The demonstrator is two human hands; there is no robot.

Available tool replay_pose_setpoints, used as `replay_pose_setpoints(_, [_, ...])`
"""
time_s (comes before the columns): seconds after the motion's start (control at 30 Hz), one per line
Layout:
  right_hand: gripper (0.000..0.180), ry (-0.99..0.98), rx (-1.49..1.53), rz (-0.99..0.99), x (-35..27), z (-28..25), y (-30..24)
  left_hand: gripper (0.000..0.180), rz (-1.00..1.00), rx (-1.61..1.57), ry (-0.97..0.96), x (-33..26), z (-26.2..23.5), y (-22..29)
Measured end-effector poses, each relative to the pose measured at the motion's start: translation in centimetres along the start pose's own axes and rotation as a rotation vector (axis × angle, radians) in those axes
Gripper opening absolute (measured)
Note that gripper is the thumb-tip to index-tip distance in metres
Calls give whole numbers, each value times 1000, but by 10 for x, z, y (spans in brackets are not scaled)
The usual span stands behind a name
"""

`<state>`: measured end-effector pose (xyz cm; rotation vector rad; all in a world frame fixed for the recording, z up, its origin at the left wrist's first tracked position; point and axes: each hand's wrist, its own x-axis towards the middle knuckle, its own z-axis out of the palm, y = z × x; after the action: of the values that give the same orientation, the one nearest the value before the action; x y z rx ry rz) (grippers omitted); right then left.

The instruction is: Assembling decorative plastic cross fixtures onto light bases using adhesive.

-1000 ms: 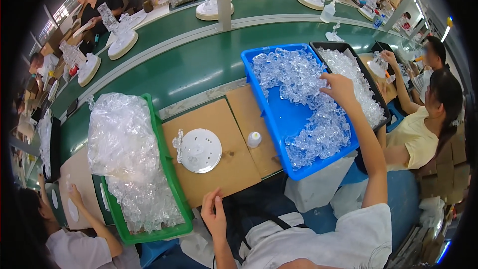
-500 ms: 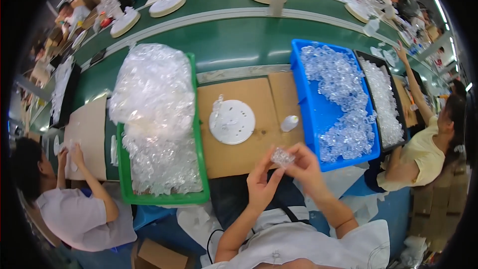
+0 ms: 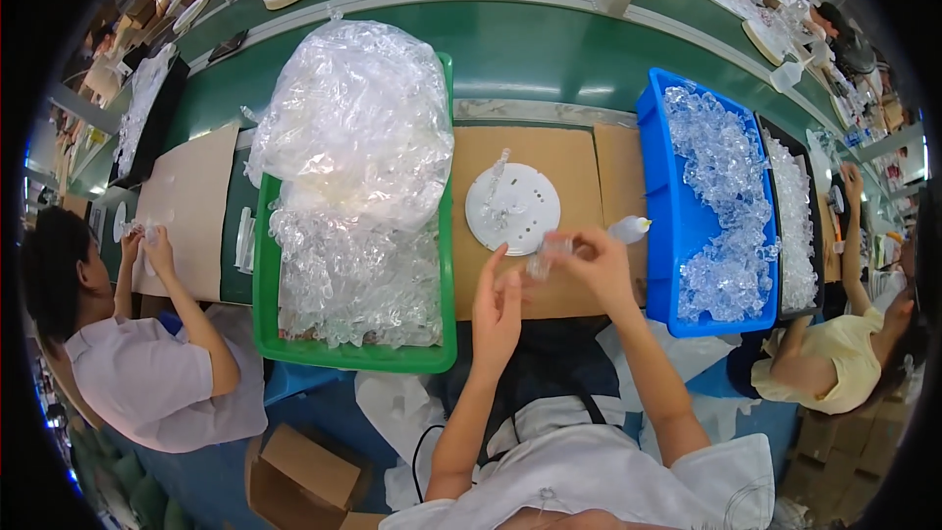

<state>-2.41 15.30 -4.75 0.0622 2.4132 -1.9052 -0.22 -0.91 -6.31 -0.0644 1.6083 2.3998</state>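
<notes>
In front of me, my right hand point(image 3: 601, 267) pinches a small clear plastic piece point(image 3: 540, 263), blurred by motion. My left hand point(image 3: 497, 309) is beside it with thumb and fingers apart; it appears to hold nothing, though its fingertips are close to the piece. Just beyond both hands lies a white round disc point(image 3: 538, 201) with small holes. A clear plastic part point(image 3: 498, 177) is on the disc's left side, sticking up past its far edge. A small white squeeze bottle point(image 3: 629, 229) with a yellowish tip lies right of my right hand.
Cardboard point(image 3: 471, 290) covers the bench before me. On the left is a green bin point(image 3: 448, 334) of clear pieces, topped by a plastic bag point(image 3: 358, 118). A blue bin point(image 3: 660, 275) and a black tray point(image 3: 811, 280) stand right. Co-workers point(image 3: 162, 378) sit on both sides.
My hands have moved forward over the cardboard toward the disc and drawn apart; the clear piece, earlier between both hands, is now in the right. The whole view has shifted.
</notes>
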Motion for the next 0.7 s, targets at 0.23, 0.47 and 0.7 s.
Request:
replay_pose_setpoints(0.23, [23, 311, -39, 50, 38, 21, 27, 22, 497, 814, 278, 11, -12, -17])
replay_pose_setpoints(0.47, [22, 298, -38, -2, 44, 26, 36, 29, 574, 1028, 254, 35, -9, -30])
replay_pose_setpoints(0.7, [26, 253, -180, 45, 33, 19, 15, 26, 611, 1126, 238, 49, -12, -45])
